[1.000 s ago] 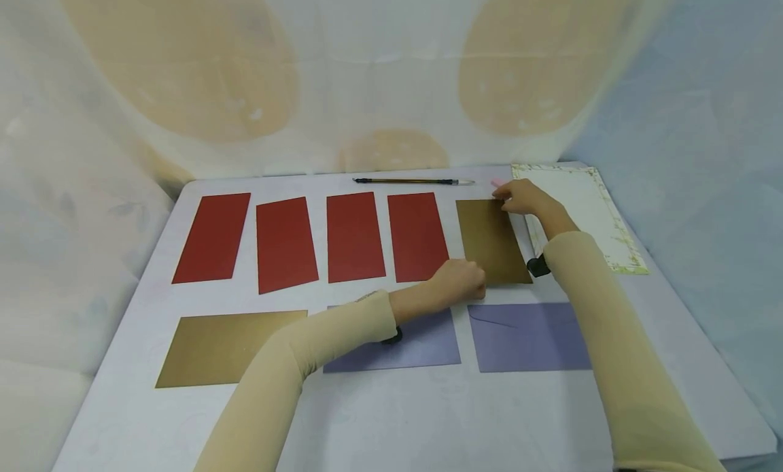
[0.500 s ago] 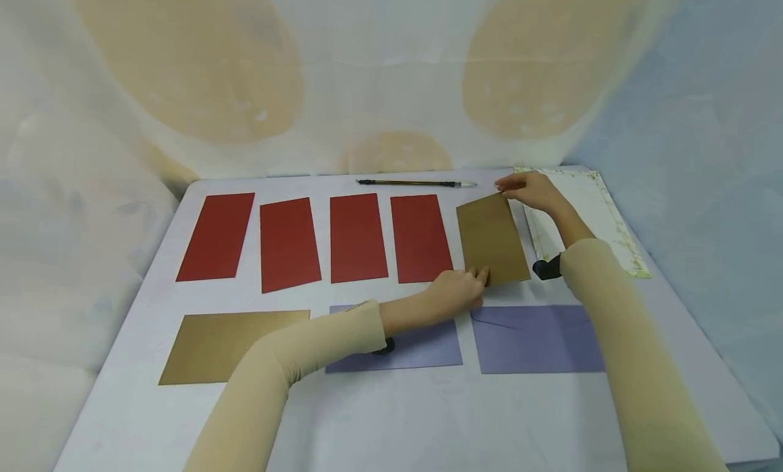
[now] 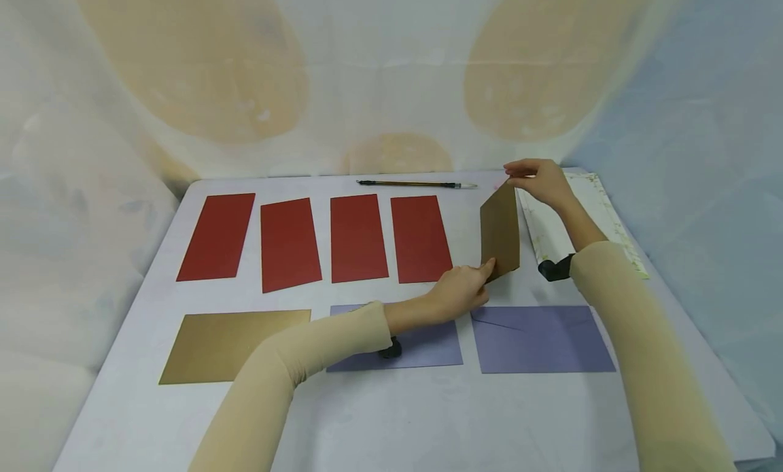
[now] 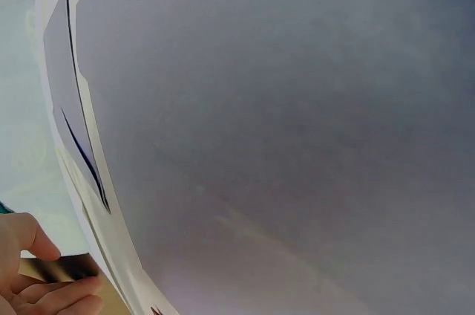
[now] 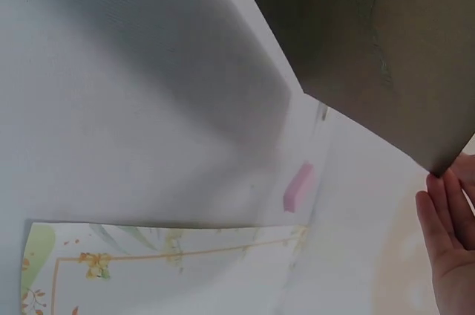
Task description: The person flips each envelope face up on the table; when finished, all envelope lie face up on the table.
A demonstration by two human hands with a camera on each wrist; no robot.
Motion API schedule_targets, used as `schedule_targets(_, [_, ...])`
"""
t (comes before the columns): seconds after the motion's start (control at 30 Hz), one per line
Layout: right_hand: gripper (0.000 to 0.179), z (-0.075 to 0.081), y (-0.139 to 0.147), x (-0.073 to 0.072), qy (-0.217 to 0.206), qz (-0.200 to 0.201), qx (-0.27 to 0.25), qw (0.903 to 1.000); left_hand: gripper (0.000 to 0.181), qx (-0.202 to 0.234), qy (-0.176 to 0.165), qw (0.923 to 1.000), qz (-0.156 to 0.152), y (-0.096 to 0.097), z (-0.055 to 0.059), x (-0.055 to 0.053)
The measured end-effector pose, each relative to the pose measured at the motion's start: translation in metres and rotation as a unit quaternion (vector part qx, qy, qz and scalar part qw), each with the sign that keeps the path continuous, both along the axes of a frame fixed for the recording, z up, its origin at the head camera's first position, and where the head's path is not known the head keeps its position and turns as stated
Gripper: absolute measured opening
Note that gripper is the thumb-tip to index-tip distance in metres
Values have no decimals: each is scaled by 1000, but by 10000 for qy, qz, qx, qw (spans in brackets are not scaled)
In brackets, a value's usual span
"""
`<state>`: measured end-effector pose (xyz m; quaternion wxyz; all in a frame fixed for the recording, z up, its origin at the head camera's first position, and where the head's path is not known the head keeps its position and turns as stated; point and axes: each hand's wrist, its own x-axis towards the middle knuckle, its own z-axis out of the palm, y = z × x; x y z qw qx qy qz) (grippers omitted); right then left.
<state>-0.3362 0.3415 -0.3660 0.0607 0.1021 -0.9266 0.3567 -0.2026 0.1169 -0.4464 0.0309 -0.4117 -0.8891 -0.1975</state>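
From my head view, I see the right hand (image 3: 541, 184) pinch the far corner of a lifted gold sheet (image 3: 500, 227) while the left hand (image 3: 459, 294) pinches its near edge, right of four red sheets (image 3: 358, 239).

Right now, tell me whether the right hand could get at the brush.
Probably yes, but it would likely have to let go first: the right hand pinches the raised gold envelope. The brush lies near the table's back edge, nothing covering it.
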Motion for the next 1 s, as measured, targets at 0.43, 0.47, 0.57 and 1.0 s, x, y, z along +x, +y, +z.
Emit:
schedule_targets(0.43, [36,-11,0,-2,71,-335,-223,9992,60,734,-891,9931,193,9,-10,-9])
schedule_targets(0.47, [36,-12,-1,-2,97,-361,-272,9989,60,751,-933,9926,221,8,-11,-9])
schedule_targets(0.57, [36,-15,-4,-3,220,-377,-426,9981,62,756,-1027,9913,316,4,-11,-10])
schedule_targets(1.0, [35,-24,-24,-11,718,-266,-638,9950,70,2224,-694,9724,-152,-23,11,-16])
